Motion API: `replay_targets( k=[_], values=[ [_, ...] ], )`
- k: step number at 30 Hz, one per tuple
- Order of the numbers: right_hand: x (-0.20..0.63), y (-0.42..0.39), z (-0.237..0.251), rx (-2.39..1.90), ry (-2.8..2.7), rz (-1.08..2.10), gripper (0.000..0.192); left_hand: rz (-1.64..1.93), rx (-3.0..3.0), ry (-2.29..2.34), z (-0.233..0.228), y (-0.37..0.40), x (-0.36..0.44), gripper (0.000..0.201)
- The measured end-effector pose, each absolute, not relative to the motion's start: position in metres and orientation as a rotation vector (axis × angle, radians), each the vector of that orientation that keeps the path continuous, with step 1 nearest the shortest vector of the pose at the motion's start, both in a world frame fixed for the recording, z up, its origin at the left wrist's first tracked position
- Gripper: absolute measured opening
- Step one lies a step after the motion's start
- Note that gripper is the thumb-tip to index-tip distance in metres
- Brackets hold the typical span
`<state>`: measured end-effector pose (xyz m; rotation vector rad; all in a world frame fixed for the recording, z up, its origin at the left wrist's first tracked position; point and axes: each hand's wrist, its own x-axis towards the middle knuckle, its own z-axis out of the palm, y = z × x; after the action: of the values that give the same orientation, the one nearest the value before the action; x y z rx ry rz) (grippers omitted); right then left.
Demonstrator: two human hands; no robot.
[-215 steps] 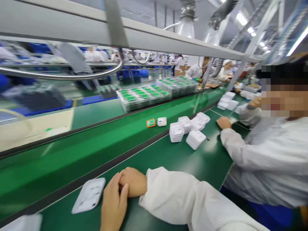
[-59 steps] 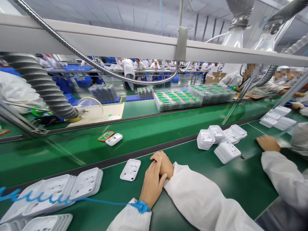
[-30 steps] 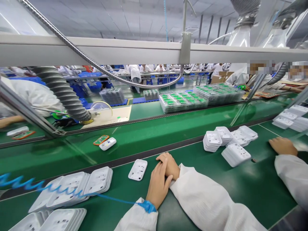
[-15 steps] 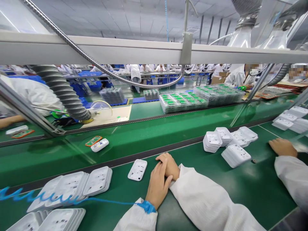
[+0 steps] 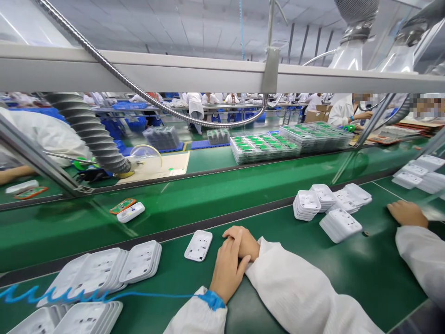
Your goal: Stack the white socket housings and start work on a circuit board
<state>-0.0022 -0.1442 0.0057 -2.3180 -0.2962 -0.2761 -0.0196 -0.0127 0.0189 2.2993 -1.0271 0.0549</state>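
Both hands rested on a dark green, smooth-topped bench (image 5: 295,278). The left hand (image 5: 226,270) lay across the right hand (image 5: 247,245) – left fingers out straight, thumb set apart, nothing gripped. Right fingers partly covered; could not tell how far they curled. Blue band (image 5: 214,300) at the left wrist, with a blue coiled cord (image 5: 153,294) running off to the left.

Just beside the hands, on the left: a single white plastic rounded-corner shell (image 5: 198,246), flat on the bench, small dark openings in it. Further left, nested stacks of similar white shells (image 5: 141,262), leaning.

Beyond the bench's dark edge, on a bright green strip (image 5: 208,192), an orange-rimmed green circuit board (image 5: 122,206) was next to a small white case (image 5: 131,212). To the right – more white stacked shells (image 5: 340,226), then a co-worker's hand (image 5: 408,214), on the same bench.
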Motion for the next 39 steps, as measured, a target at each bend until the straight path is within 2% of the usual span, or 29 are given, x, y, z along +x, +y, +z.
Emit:
replay_targets(
  k=[39],
  values=[
    [-0.004, -0.142, 0.005, -2.330, -0.261, -0.283, 0.019, 0.013, 2.284, -1.037, 0.017, -0.011, -0.018, 0.064]
  ],
)
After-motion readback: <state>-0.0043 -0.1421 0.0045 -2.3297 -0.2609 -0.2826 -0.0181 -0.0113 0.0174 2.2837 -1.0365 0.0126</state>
